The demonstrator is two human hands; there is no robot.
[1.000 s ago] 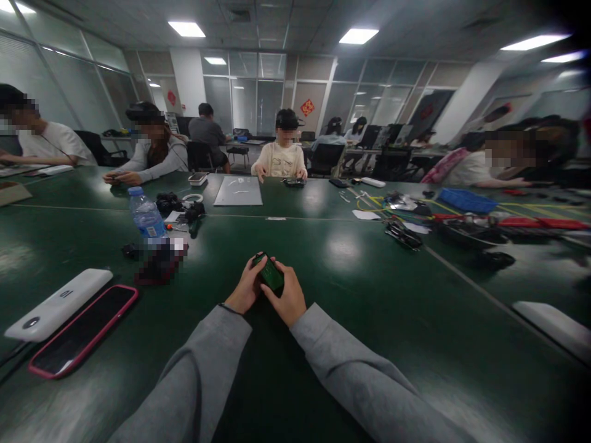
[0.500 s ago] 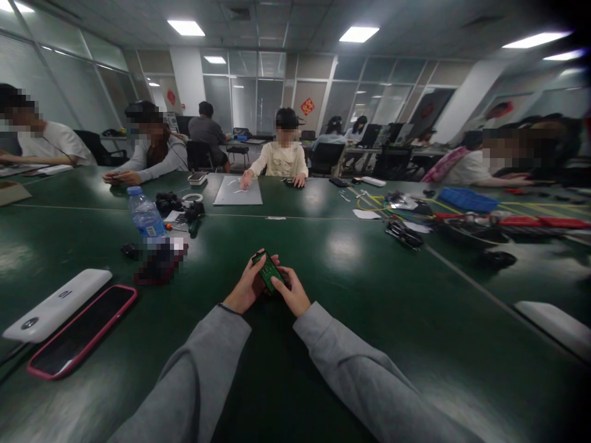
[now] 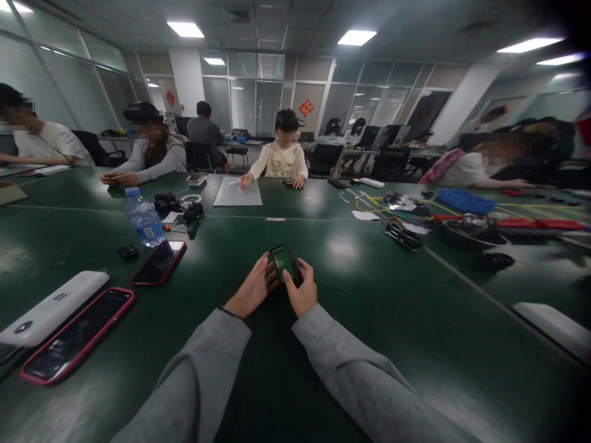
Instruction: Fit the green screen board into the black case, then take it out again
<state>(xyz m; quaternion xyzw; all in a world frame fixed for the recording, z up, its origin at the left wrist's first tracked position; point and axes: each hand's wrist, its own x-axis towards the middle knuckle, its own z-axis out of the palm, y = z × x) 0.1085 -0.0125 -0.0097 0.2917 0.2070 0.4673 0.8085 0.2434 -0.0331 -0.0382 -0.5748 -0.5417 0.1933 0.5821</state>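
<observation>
My right hand [image 3: 303,291] grips a small flat rectangle with a green face and dark edges [image 3: 282,259]. Its thumb lies across the lower part of the green face, and the fingers are behind and along the right edge. Whether this is a circuit board or a device with a lit screen, I cannot tell. Close to the left edge is my left hand [image 3: 252,288], its fingers stretched out and apart. Those fingertips reach the edge or pass just behind it; the exact contact is unclear. The rectangle is held tilted above the green table [image 3: 351,289].
To the left lie a white power bank [image 3: 60,304], a red-cased phone [image 3: 80,335], a second phone [image 3: 160,263] and a water bottle [image 3: 144,218]. Cables [image 3: 401,235] and a blue tray [image 3: 466,201] are at right. Across the table, a person [image 3: 282,154] sits by a grey board [image 3: 237,192].
The green-faced rectangle has turned more upright and shifted slightly right and up. My left hand has loosened from it, its thumb off the face; the right hand keeps hold.
</observation>
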